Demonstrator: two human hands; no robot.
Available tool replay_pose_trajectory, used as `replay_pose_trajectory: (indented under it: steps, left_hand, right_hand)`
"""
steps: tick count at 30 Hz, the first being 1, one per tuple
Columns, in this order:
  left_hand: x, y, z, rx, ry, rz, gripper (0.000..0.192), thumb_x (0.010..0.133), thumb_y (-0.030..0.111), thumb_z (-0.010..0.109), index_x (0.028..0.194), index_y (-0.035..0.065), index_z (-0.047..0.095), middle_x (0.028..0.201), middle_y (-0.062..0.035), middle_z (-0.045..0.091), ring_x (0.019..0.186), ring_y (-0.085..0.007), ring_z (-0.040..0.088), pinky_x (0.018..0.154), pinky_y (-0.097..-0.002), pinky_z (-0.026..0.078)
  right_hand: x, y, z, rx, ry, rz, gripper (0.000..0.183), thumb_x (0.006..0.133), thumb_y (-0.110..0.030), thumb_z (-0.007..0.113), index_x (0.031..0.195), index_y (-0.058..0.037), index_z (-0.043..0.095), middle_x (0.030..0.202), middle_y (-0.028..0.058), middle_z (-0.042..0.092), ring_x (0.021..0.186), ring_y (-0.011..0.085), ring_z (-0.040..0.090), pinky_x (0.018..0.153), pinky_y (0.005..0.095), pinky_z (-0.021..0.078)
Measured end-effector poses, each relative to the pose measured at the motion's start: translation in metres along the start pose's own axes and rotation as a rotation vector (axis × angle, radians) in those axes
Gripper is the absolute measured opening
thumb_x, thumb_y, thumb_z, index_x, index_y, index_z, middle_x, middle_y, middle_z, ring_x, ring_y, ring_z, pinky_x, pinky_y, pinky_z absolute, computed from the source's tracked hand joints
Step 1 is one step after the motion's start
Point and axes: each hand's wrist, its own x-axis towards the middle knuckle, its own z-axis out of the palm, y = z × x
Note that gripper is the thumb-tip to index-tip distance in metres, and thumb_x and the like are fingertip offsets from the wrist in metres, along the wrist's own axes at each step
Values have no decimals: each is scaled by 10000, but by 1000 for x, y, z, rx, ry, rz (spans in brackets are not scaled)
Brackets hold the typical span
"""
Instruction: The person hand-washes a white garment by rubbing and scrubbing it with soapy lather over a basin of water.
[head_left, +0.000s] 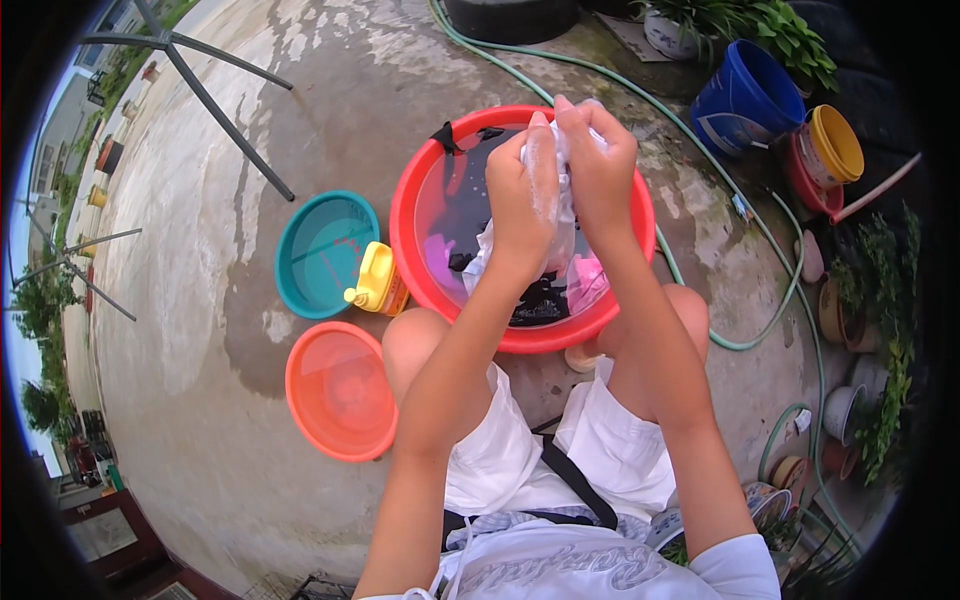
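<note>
My left hand (525, 191) and my right hand (598, 161) are side by side, each closed on a bunched white cloth (562, 202). Soap suds coat the fingers and thumb of the left hand. Below them stands a large red plastic basin (400, 225) of dark water, and the cloth hangs down into it. Pink fabric (586, 283) and purple fabric (442, 261) lie at its near side. Black fabric (541, 301) shows between these, partly under water. Another black piece (445, 137) hangs over the rim at the far left.
A yellow detergent jug (377, 277) stands against the red basin's left side. Beside it are a teal basin (283, 259) and an orange basin (295, 397). A green hose (739, 184) curves along the right. Blue (739, 105) and yellow (834, 146) buckets stand beyond; a metal frame (225, 116) is upper left.
</note>
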Motion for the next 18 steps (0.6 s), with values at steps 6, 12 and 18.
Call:
replay_pose_trajectory:
  steps: [6, 12, 18]
  left_hand:
    - [17, -6, -20, -156, 96, -141, 284, 900, 257, 432, 733, 40, 506, 609, 39, 436, 581, -39, 397, 506, -225, 328]
    - [13, -6, -13, -149, 62, -46, 289, 898, 255, 439, 718, 40, 508, 618, 47, 439, 604, -37, 405, 519, -219, 328]
    - [3, -3, -4, -66, 25, -59, 298, 906, 261, 426, 743, 27, 512, 648, 43, 457, 609, -37, 406, 520, -216, 329]
  right_hand:
    - [-23, -8, 9, -194, -226, -161, 214, 811, -150, 577, 652, -13, 536, 589, -1, 533, 581, 42, 483, 540, 203, 384]
    - [-12, -1, 11, -66, -81, -72, 236, 816, -161, 573, 640, -11, 525, 556, -16, 495, 536, 42, 430, 500, 210, 364]
    - [-2, 3, 5, -10, -16, -18, 254, 821, -172, 579, 634, -12, 516, 564, -30, 486, 547, 32, 420, 494, 208, 355]
